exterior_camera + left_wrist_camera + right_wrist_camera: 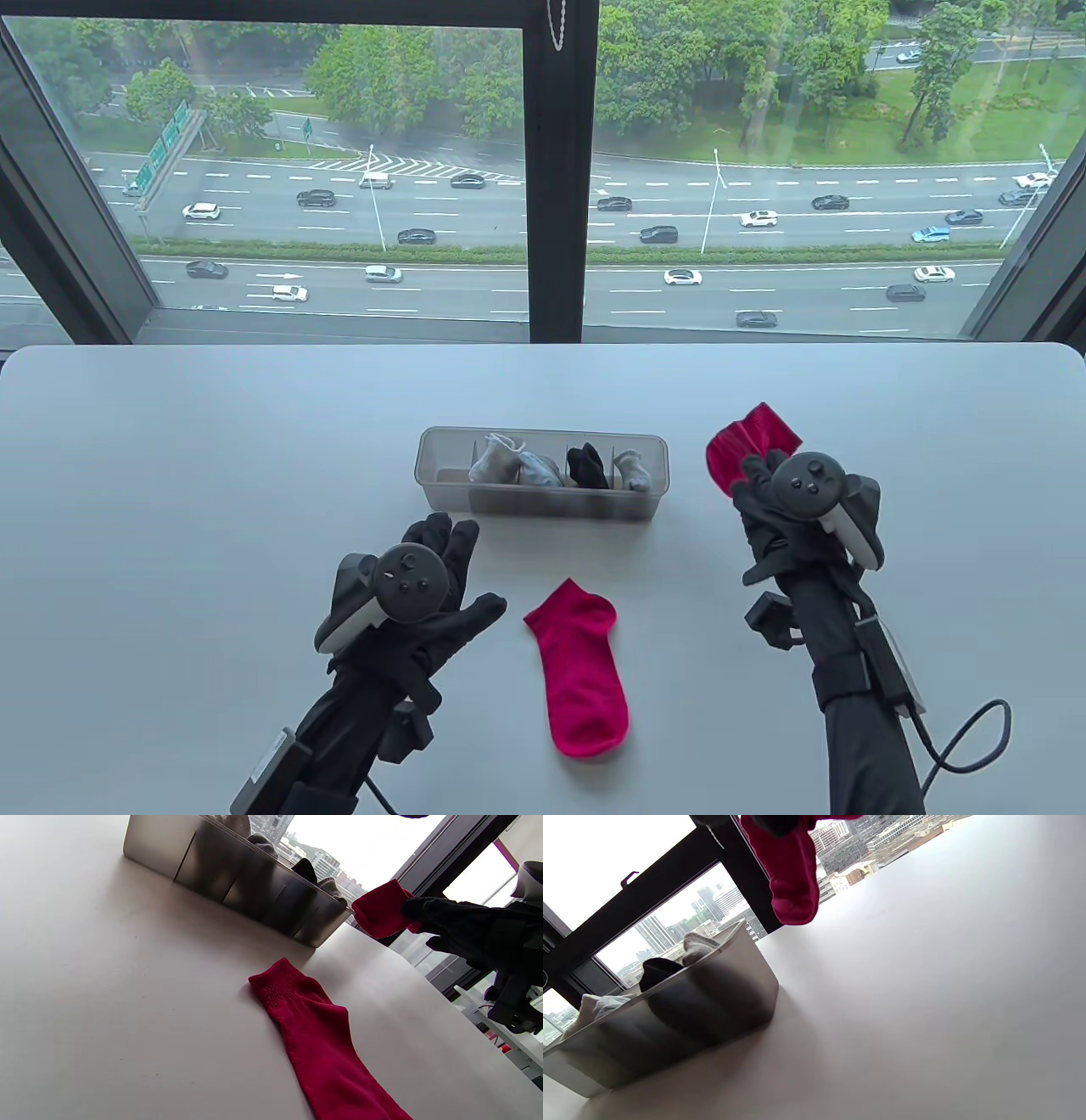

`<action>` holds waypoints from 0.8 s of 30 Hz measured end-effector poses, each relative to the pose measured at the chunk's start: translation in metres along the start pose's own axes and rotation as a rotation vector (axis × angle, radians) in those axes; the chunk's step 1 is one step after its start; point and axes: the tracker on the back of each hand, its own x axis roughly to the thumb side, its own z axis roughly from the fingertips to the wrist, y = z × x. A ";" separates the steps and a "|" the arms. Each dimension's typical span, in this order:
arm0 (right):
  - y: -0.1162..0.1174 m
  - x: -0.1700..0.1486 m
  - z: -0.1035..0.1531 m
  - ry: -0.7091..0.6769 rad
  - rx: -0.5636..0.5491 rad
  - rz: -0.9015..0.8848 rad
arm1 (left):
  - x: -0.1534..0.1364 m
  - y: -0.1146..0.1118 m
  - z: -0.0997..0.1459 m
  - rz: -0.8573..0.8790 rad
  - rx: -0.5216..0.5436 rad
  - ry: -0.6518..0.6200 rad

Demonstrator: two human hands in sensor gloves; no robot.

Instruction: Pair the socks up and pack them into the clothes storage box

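Observation:
A magenta sock (579, 671) (326, 1039) lies flat on the white table in front of the clear storage box (441, 488) (161, 846) (742, 984). Rolled grey and white socks (516, 463) and a black pair (587, 465) (655, 971) fill several of its compartments. My right hand (768, 501) (462, 931) is raised to the right of the box and holds a second magenta sock (751, 441) (379, 910) (793, 878), which hangs off the table. My left hand (441, 569) hovers left of the flat sock with fingers straight, holding nothing.
The leftmost compartment of the box (445, 467) holds nothing. A window with a dark frame (556, 212) runs behind the table's far edge. A cable (967, 739) trails from my right forearm.

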 end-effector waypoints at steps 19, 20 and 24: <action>0.098 0.114 0.066 -0.371 0.125 -0.418 | 0.002 -0.015 -0.002 0.547 0.229 -0.201; 0.099 0.113 0.065 -0.356 0.151 -0.487 | 0.007 -0.019 -0.004 0.534 0.209 -0.211; 0.090 0.100 0.068 -0.271 -0.115 -0.622 | 0.009 -0.026 -0.008 0.347 0.119 -0.003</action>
